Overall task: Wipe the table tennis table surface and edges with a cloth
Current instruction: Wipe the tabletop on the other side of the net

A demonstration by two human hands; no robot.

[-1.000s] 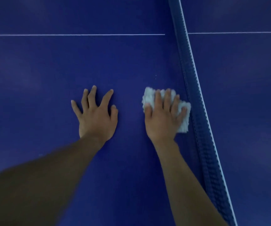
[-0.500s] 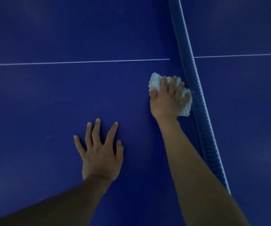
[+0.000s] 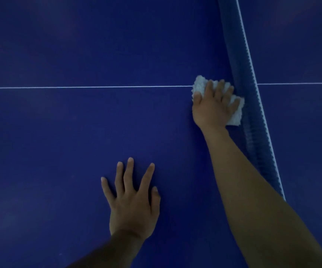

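all you really see of the person is two bare arms: left hand (image 3: pixel 133 206) and right hand (image 3: pixel 211 108) uncovered, forearms (image 3: pixel 262 200) bare right to the frame edge, nails on the left trimmed short

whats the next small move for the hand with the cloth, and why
Probably slide the cloth forward along the net, past the white line. The right hand presses it flat on the table right beside the net, just at that line, and more surface lies ahead along the net. The left hand rests flat on the table.
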